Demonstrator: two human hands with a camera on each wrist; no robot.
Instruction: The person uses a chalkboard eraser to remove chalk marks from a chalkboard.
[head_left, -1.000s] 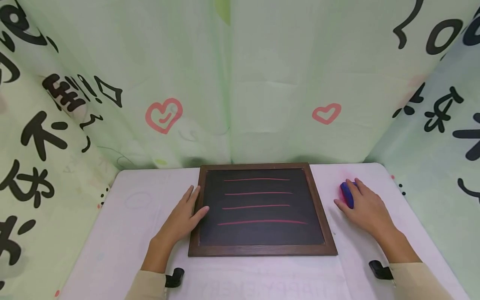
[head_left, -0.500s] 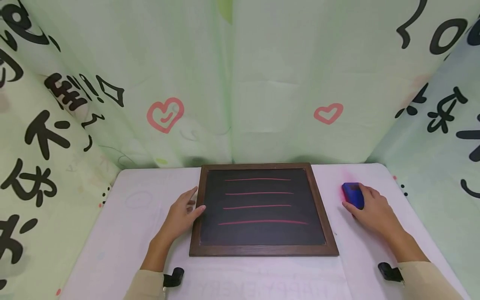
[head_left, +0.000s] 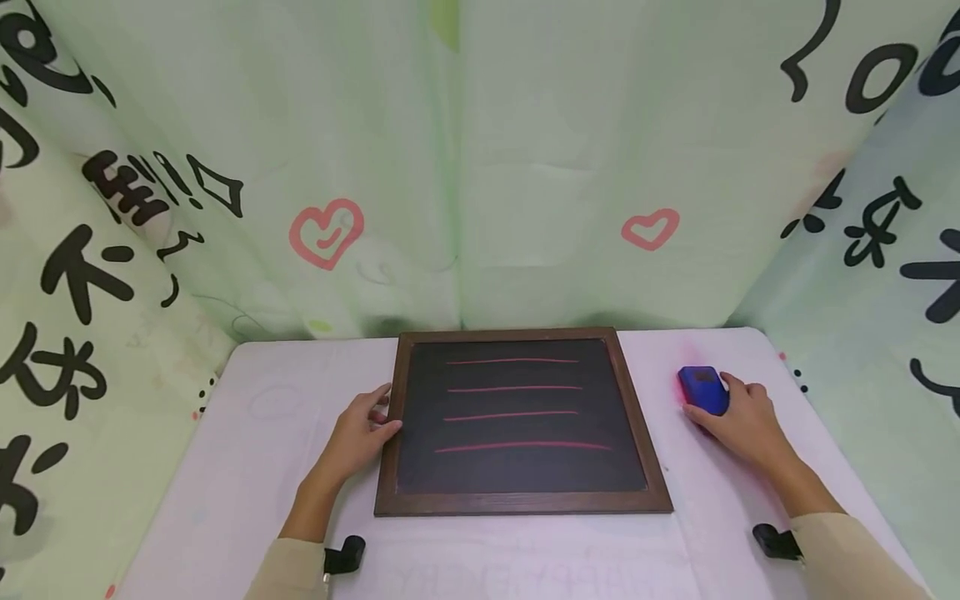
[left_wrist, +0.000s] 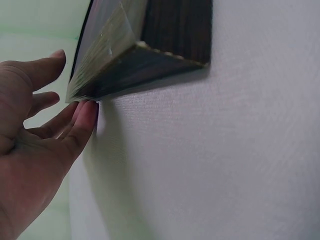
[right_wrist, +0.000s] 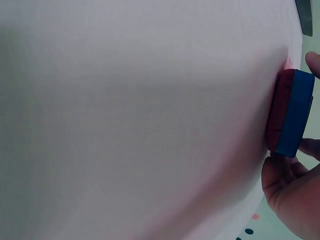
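A framed blackboard (head_left: 525,471) lies in the middle of the table, with several pink chalk lines (head_left: 513,389) across its dark face. My left hand (head_left: 351,442) is at its left edge, fingers loosely bent. In the left wrist view, fingertips touch the lower edge of the wooden frame (left_wrist: 177,30) while the thumb stands apart from it. Off to the right, my right hand (head_left: 753,429) has thumb and fingers around a blue blackboard eraser (head_left: 699,382). From the right wrist, the eraser (right_wrist: 297,112) shows its red felt side towards the table.
The table has a white cloth (head_left: 247,483). Pink dust (head_left: 693,346) marks the cloth by the eraser. Green curtains (head_left: 540,167) with hearts and black writing surround the table on three sides. A black wrist mount (head_left: 347,556) sits on each forearm.
My right hand has drawn back, so more of the eraser shows, with its blue top now facing up. The left hand has slid slightly left, its thumb off the board's face onto the frame edge.
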